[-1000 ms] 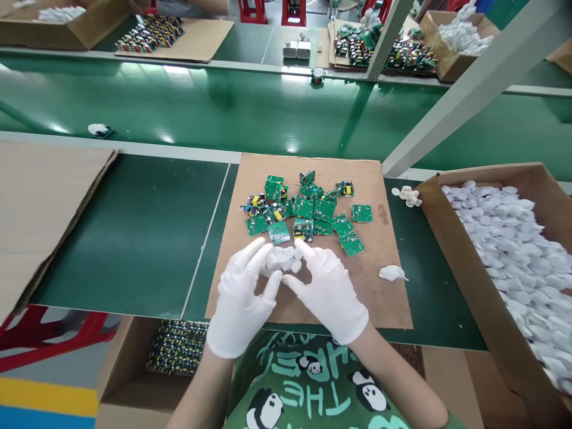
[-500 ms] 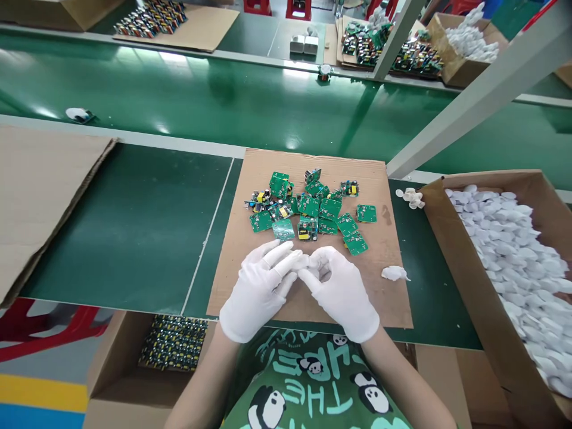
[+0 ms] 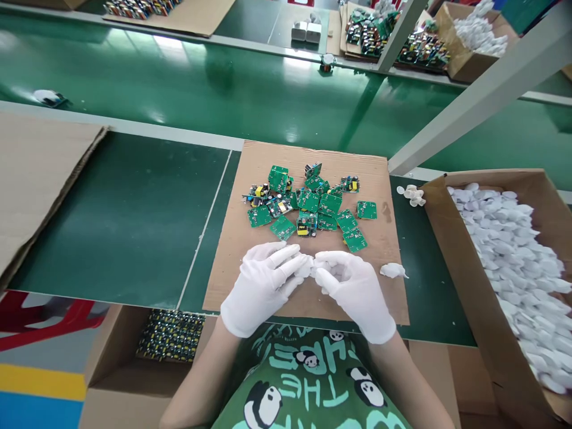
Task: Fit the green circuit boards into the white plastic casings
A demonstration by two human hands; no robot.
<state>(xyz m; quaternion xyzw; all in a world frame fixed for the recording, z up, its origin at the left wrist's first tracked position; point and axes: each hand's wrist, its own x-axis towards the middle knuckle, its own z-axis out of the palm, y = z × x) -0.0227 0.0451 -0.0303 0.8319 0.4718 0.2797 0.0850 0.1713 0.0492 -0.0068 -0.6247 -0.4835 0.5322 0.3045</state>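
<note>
Both my hands wear white gloves and meet above the cardboard sheet [image 3: 308, 304]. My left hand [image 3: 267, 287] has its fingers closed round a small white plastic piece [image 3: 305, 267], largely covered by the glove. Thumb and fingers of my right hand [image 3: 355, 292] pinch at the right end of this piece; whether they hold a separate part cannot be seen. Just beyond the fingers lies a loose cluster of green circuit boards [image 3: 308, 200], some with their components facing up. A white plastic piece [image 3: 393, 270] rests on the sheet, right of my right hand.
A carton of white plastic pieces [image 3: 513, 256] stands at the right, with several small white parts [image 3: 412, 195] beside it. Behind runs a green conveyor belt [image 3: 187, 89] carrying a white-capped board [image 3: 49, 98]. A slanted post [image 3: 473, 95] rises at right. Below left, a box holds boards [image 3: 172, 333].
My right hand has shifted slightly right and its fingers have straightened, exposing more of the white piece. The white-capped board has travelled left along the belt. The view has moved slightly.
</note>
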